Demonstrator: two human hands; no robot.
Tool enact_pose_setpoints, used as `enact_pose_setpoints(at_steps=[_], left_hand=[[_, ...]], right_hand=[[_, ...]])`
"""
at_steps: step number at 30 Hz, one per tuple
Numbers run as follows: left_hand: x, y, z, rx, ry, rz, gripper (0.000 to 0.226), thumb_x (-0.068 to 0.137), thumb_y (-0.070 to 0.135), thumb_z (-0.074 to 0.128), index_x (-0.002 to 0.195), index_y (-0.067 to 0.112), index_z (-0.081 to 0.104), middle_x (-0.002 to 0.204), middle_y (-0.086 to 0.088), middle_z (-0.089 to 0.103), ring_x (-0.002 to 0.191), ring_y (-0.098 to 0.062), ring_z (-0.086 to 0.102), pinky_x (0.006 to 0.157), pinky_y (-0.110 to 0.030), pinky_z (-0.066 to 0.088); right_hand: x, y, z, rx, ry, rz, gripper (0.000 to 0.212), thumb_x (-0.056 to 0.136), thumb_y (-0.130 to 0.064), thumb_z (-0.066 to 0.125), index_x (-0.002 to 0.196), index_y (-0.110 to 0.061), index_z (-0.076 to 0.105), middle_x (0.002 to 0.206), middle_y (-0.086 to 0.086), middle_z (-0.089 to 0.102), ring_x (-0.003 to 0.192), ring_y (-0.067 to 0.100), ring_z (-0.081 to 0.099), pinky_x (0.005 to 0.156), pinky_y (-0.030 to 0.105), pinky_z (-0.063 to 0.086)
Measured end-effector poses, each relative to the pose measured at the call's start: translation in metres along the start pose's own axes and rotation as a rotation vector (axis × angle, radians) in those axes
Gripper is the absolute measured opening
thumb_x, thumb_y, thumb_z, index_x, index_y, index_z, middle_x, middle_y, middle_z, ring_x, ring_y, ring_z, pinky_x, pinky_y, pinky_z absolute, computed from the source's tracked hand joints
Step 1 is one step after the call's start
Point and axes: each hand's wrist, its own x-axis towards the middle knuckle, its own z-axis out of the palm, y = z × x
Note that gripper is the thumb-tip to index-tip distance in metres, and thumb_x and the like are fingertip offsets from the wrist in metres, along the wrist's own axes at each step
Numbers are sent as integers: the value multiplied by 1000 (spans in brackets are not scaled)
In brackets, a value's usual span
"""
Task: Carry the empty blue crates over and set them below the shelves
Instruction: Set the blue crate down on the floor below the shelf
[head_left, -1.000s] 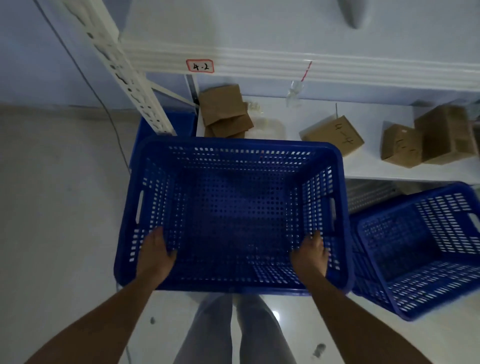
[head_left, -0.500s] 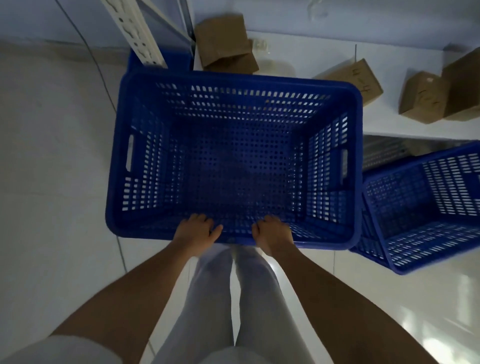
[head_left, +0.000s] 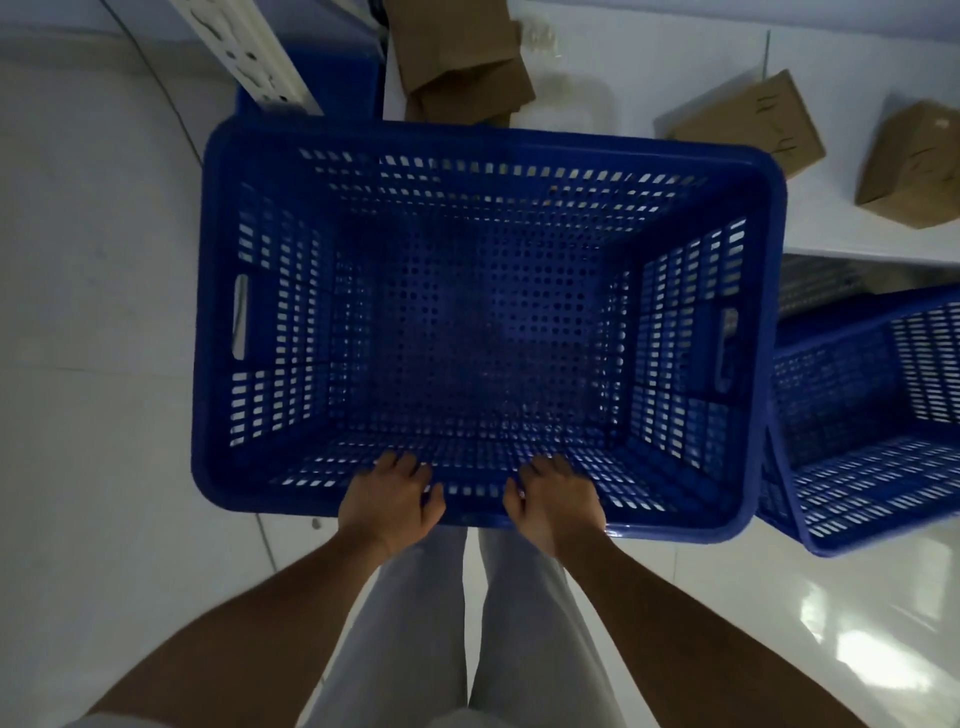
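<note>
An empty perforated blue crate (head_left: 483, 332) fills the middle of the head view, open side up, in front of the white shelf unit. My left hand (head_left: 389, 499) and my right hand (head_left: 556, 499) both grip its near rim, fingers curled over the edge, close together. A second empty blue crate (head_left: 872, 415) sits tilted at the right, partly under the lower shelf (head_left: 852, 228). Another blue crate (head_left: 337, 78) shows behind the upright, mostly hidden.
A white slotted shelf upright (head_left: 249, 57) stands at the top left. Several brown cardboard boxes (head_left: 748, 119) lie on the lower shelf. A thin cable (head_left: 171, 114) runs down the pale tiled floor (head_left: 93, 364) at left. My legs are below the crate.
My hands slid from the crate's two near corners to the middle of its near rim. The view tilted down and the crate now looks closer and lower by the shelf.
</note>
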Motion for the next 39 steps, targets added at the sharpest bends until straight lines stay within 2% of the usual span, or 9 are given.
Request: enact_pose_setpoints(at_steps=[7,12,15,18,22,26,28,34,39], left_hand=[[0,0,3,38,4,33,43,78,40,35,66,20,71,66,3,65,62,-20,64,39,-28,47],[-3,-1,-16,-48,-154,85,90,79,70,-6,121,19,56,122,-1,57,116,-23,51,91,-37,46],[-8,-3,-14,21,-234,256,87,75,81,18,130,20,49,133,0,52,122,-22,50,100,-35,42],[2,4,-12,55,-292,200,55,86,48,44,132,19,46,134,-3,52,118,-25,52,95,-39,47],[13,15,-13,143,-317,224,47,88,32,45,132,15,46,129,-9,55,114,-30,55,92,-41,47],[16,8,-7,200,-309,260,51,87,37,40,133,15,46,131,-9,55,115,-30,54,94,-44,47],[14,10,-8,174,-305,250,51,88,37,40,132,15,47,130,-9,56,114,-30,55,93,-45,48],[8,15,-23,140,-370,175,50,90,33,42,137,15,41,132,-10,52,118,-31,50,92,-43,47],[1,26,-62,147,-468,155,37,91,29,45,121,10,57,109,-10,63,96,-25,58,85,-34,47]], right_hand=[[-1,-2,-5,-66,-46,-3,88,74,-50,-8,116,-12,59,121,6,57,116,26,50,79,36,48],[-11,-7,-17,-79,-97,-103,55,82,-50,29,83,-13,70,84,3,66,79,23,67,53,33,52],[-19,0,-6,-199,-171,-201,52,58,-64,47,77,-22,70,71,-3,66,59,16,65,38,25,49],[-20,-10,-17,-275,-263,-247,39,66,-37,73,95,-13,68,89,7,68,80,23,68,55,29,53],[-4,-16,-9,-291,-259,-192,38,84,-15,51,119,-2,57,121,18,56,112,34,53,81,41,48],[5,-10,10,-286,-142,-289,35,27,-34,82,56,-18,70,56,3,64,50,20,61,33,27,43],[5,-8,13,-239,-117,-236,35,18,-31,80,47,-20,66,47,0,59,42,17,57,28,24,39],[-5,-11,-8,-264,-218,-196,40,85,-16,52,123,-6,55,124,14,55,117,31,49,85,38,46],[-21,-16,-42,58,-395,-71,24,82,-27,56,101,-13,58,98,9,56,89,24,53,71,31,44]])
